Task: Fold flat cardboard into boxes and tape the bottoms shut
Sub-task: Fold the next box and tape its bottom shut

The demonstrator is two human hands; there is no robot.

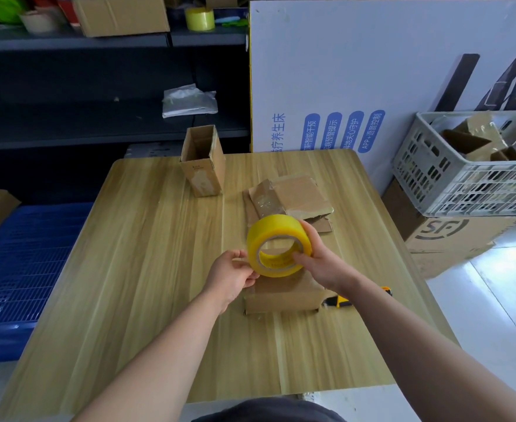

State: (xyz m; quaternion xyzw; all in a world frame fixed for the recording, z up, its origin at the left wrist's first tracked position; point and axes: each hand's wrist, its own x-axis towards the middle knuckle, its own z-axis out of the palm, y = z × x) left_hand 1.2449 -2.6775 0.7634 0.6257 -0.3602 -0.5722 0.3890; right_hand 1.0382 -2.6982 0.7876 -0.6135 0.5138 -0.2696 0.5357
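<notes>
Your forearms [165, 339] meet over the folded cardboard box [281, 300], right hand [323, 263] clamped round the yellow tape roll [273, 228], left hand [232, 277] pinching its rim, probably to find the end for sealing.

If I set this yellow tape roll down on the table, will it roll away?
The tape roll is round, so set on its rim it would probably roll on the smooth table. Laid flat on its side it should stay put. It looks thickly wound, so likely fairly heavy for its size.
</notes>
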